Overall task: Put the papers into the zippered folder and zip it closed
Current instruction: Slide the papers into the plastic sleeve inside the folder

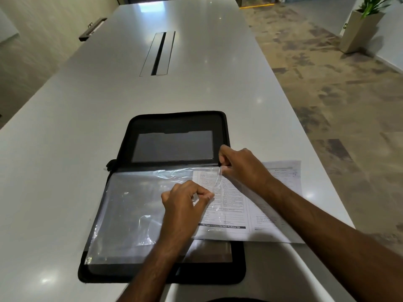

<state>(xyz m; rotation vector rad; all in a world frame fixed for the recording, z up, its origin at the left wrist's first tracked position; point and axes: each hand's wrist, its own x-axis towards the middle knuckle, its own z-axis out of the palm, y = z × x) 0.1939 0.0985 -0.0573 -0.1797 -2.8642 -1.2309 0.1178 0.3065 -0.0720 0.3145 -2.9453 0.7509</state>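
A black zippered folder (174,123) lies open flat on the white table, its far half showing a clear pocket. Over the near half lies a clear plastic sleeve (130,210). Printed papers (231,216) stick out of the sleeve's right side and reach past the folder's right edge onto the table. My left hand (185,203) pinches the sleeve's open right edge near its middle. My right hand (242,164) pinches the same edge at its far corner, by the folder's spine. The zipper pull (110,165) shows at the spine's left end.
The white table (65,149) runs far ahead, with a cable slot (159,54) in its middle. Its right edge is close to the papers, with carpet floor beyond. A planter (359,29) stands at the far right. A dark chair arm (92,29) is at the left.
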